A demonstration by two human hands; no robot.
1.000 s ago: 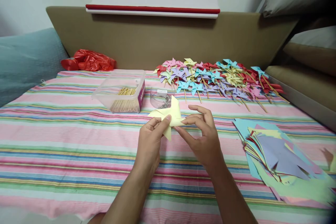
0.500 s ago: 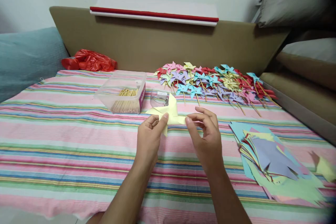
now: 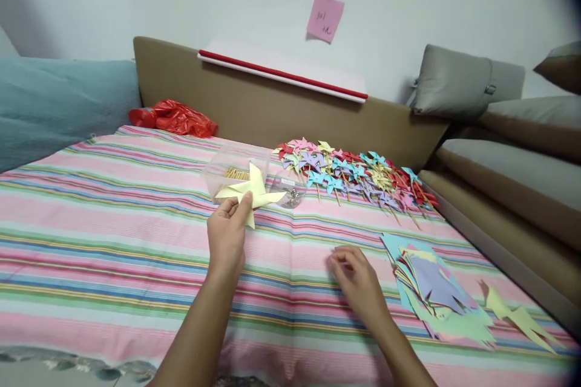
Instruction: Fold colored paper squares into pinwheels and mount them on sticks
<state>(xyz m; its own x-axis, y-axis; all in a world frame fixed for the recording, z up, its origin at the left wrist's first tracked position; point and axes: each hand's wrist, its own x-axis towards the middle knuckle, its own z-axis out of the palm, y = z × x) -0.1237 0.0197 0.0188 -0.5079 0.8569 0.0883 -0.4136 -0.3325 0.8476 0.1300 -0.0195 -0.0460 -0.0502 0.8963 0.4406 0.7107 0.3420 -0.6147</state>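
My left hand (image 3: 227, 227) is closed on a pale yellow paper pinwheel (image 3: 256, 188), its thumb pressed on the middle. The pinwheel's blades stand out around the thumb, with no stick seen on it. Behind it is a clear plastic box (image 3: 211, 175) of thin wooden sticks (image 3: 236, 174), partly covered by the paper. Just right of the pinwheel lies a clear round container (image 3: 287, 184) with small metallic pieces in it. My right hand (image 3: 358, 281) hovers over the striped cloth, apart from the pinwheel, its fingers loosely bent and nothing visible in them.
Many finished pinwheels on sticks (image 3: 349, 172) lie at the back right. A stack of cut coloured paper (image 3: 438, 284) is on the right, beside a loose yellow cut sheet (image 3: 517, 317). A red plastic bag (image 3: 179, 118) sits at the back left. Cushions (image 3: 508, 163) line the right side.
My right hand has let go of the pinwheel's blade and drawn back toward me. My left hand still holds the pinwheel. The camera view has tilted and shifted.
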